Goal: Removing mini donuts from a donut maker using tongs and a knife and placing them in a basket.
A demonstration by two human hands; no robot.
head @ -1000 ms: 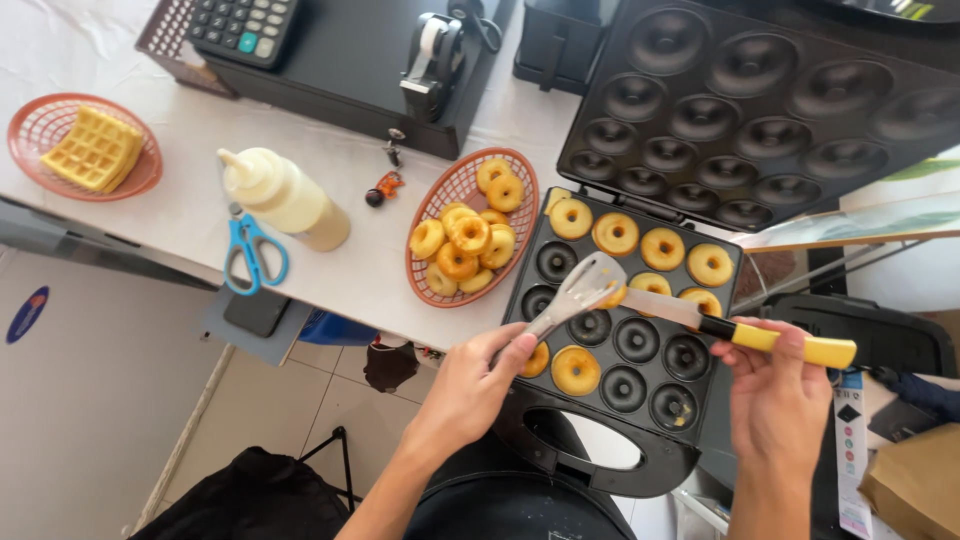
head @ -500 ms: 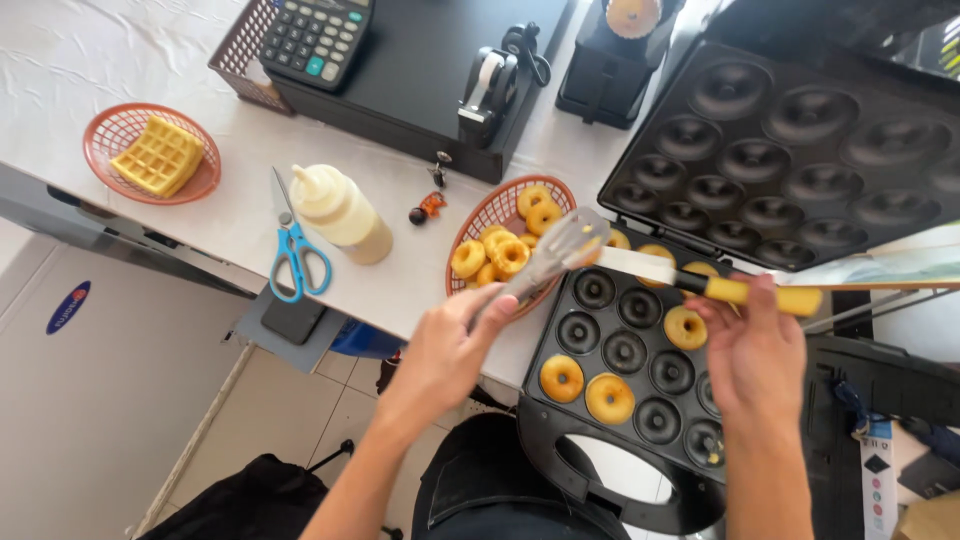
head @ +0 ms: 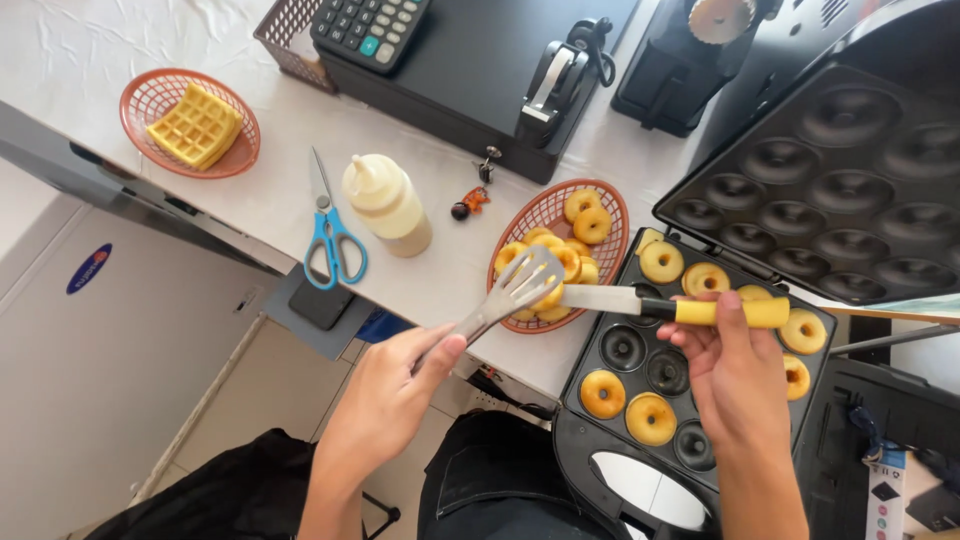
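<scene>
Orange mesh and yellow dough mark the far left of the worktop (head: 300,215): a waffle (head: 195,125) lies in its own basket (head: 140,100) near the left edge, untouched since a second ago. Next come the scissors (head: 333,240) and the squeeze bottle (head: 388,203), both where they were.

Our left hand (head: 385,400) is closed in a pinch on the handle of a slotted spatula (head: 520,285). A second ago its head was down over the maker's wells; now it sits over the near rim of the doughnut basket (head: 612,215), and a mini doughnut (head: 548,298) rests just under it, touching the heap. We judge that one more piece has just left the plate and reached the basket.

Our right hand (head: 735,370) grips the yellow handle of a knife (head: 620,300), blade pointing left and meeting the spatula head at the basket's edge, as if steadying the doughnut off the slots.

Right of that, the doughnut maker (head: 600,445) hangs past the worktop's right end, lid open. Several wells near its middle are bare; doughnuts (head: 602,393) remain along the top row, the right side and the near left corner. So the unloading is partly done, with a good many pieces left to lift.
</scene>
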